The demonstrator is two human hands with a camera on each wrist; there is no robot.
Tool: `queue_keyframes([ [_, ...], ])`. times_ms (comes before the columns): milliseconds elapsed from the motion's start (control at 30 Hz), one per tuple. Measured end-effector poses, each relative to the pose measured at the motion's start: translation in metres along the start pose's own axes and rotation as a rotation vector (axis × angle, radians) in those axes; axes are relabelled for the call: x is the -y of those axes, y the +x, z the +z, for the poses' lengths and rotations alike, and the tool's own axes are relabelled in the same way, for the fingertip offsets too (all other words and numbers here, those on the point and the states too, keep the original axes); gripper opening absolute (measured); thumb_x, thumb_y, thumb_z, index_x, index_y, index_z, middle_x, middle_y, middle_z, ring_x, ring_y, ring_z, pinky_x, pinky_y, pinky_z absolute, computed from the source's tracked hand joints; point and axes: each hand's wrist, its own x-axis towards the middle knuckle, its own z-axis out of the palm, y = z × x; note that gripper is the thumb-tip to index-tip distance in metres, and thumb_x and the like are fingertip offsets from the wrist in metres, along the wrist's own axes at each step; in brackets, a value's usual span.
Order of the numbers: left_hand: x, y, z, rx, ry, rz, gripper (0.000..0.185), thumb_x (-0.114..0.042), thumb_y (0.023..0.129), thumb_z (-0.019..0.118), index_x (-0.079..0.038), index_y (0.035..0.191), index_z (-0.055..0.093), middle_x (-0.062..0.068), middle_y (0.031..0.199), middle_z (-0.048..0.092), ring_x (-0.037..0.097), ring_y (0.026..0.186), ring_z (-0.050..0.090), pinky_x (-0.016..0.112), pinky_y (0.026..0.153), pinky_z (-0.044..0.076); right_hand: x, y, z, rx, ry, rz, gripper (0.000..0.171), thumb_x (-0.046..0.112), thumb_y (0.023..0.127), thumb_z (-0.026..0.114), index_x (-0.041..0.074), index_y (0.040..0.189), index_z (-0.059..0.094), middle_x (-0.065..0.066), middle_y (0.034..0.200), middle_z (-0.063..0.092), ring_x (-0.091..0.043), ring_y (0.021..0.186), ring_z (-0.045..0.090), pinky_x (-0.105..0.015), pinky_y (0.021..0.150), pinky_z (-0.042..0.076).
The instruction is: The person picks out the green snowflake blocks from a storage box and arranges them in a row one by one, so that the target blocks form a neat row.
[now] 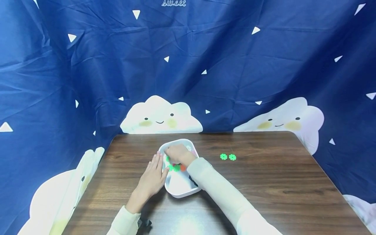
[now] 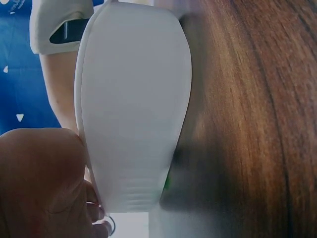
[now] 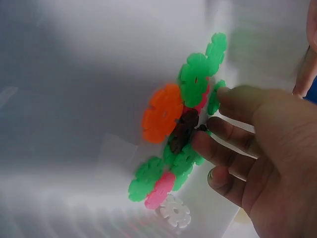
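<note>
A white plastic tray (image 1: pixel 180 186) stands on the wooden table, holding flower-shaped plastic pieces in green, orange, pink, white and dark brown. My left hand (image 1: pixel 152 178) rests along its left side with straight fingers; the left wrist view has that hand (image 2: pixel 42 178) beside the tray's wall (image 2: pixel 133 99). Inside the tray, my right hand (image 1: pixel 180 154) reaches down. Up close, its bent, spread fingers (image 3: pixel 225 151) meet the pile's edge, one fingertip against a small green flower piece (image 3: pixel 215 101). Beside it lie an orange piece (image 3: pixel 162 115) and a brown piece (image 3: pixel 184 131).
Two green flower pieces (image 1: pixel 227 157) lie side by side on the table, right of the tray. A white piece (image 3: pixel 175 211) sits at the near end of the pile. Behind the table (image 1: pixel 273 169) hangs a blue curtain (image 1: pixel 188 65) with clouds.
</note>
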Motion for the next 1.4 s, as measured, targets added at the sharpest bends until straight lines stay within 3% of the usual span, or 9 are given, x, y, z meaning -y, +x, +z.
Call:
queue_keyframes([
  [333, 0.007, 0.002, 0.011, -0.018, -0.003, 0.013, 0.070, -0.045, 0.105, 0.030, 0.002, 0.155, 0.017, 0.018, 0.165, 0.009, 0.033, 0.153, 0.011, 0.055, 0.121, 0.022, 0.003, -0.004, -0.002, 0.030, 0.036, 0.016, 0.024, 0.038, 0.090, 0.068, 0.021, 0.106, 0.062, 0.008, 0.087, 0.059, -0.008, 0.069, 0.057, -0.022, 0.068, 0.051],
  [633, 0.009, 0.003, 0.013, -0.043, 0.016, 0.023, 0.070, -0.045, 0.105, 0.030, 0.001, 0.155, 0.017, 0.017, 0.165, 0.010, 0.033, 0.153, 0.013, 0.054, 0.120, 0.025, -0.002, -0.004, -0.002, 0.097, 0.159, 0.080, 0.027, 0.043, 0.085, 0.072, 0.022, 0.078, 0.057, 0.007, 0.069, 0.060, -0.009, 0.059, 0.055, -0.023, 0.058, 0.046],
  [867, 0.008, 0.003, 0.009, -0.033, 0.001, 0.014, 0.070, -0.045, 0.105, 0.031, 0.003, 0.155, 0.018, 0.019, 0.164, 0.011, 0.035, 0.153, 0.012, 0.054, 0.121, 0.022, -0.006, -0.001, -0.003, 0.082, 0.190, 0.079, 0.022, 0.033, 0.085, 0.073, 0.021, 0.091, 0.055, 0.007, 0.073, 0.062, -0.008, 0.058, 0.059, -0.022, 0.055, 0.050],
  [1000, 0.009, 0.003, 0.011, -0.021, 0.016, 0.004, 0.071, -0.047, 0.105, 0.028, 0.002, 0.155, 0.017, 0.017, 0.165, 0.009, 0.032, 0.153, 0.010, 0.053, 0.121, 0.022, -0.008, -0.005, -0.005, 0.113, 0.276, 0.088, 0.017, 0.029, 0.087, 0.074, 0.020, 0.086, 0.060, 0.004, 0.070, 0.067, -0.010, 0.057, 0.062, -0.023, 0.053, 0.050],
  [1167, 0.004, 0.002, 0.005, -0.041, 0.002, 0.011, 0.069, -0.042, 0.105, 0.036, 0.006, 0.153, 0.022, 0.022, 0.163, 0.015, 0.037, 0.152, 0.016, 0.057, 0.119, 0.025, -0.013, -0.008, -0.008, 0.124, 0.311, 0.086, 0.015, 0.028, 0.089, 0.073, 0.019, 0.090, 0.061, 0.004, 0.071, 0.069, -0.011, 0.059, 0.062, -0.023, 0.054, 0.049],
  [1400, 0.000, 0.001, 0.000, -0.040, -0.002, 0.006, 0.067, -0.039, 0.105, 0.038, 0.005, 0.153, 0.023, 0.022, 0.163, 0.016, 0.036, 0.152, 0.016, 0.055, 0.121, 0.024, -0.019, -0.007, -0.005, 0.125, 0.380, 0.087, 0.016, 0.027, 0.084, 0.075, 0.017, 0.084, 0.063, 0.002, 0.071, 0.070, -0.010, 0.058, 0.063, -0.022, 0.054, 0.050],
])
